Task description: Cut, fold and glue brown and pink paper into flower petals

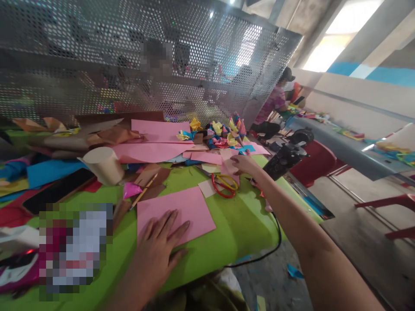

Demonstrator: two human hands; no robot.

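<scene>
My left hand (pixel 164 237) lies flat, fingers spread, on a pink paper sheet (pixel 191 211) near the table's front edge. My right hand (pixel 243 165) reaches to the back right, its fingers bent against a pale pink paper strip (pixel 227 166) and seemingly pinching it. Just below that hand are scissors (pixel 223 185) with red and yellow handles, their blades partly covered. A small cream paper piece (pixel 207 188) sits beside the scissors. A pencil (pixel 145 190) rests at the pink sheet's upper left corner, next to a bright pink wad (pixel 132 190).
A paper tube (pixel 103 166), a dark phone (pixel 58 190) and coloured paper scraps crowd the left. Folded paper flowers (pixel 223 134) are heaped at the back, before a perforated metal screen (pixel 129 56). A black device (pixel 287 157) stands beyond the right edge. Another person (pixel 272 103) sits further off.
</scene>
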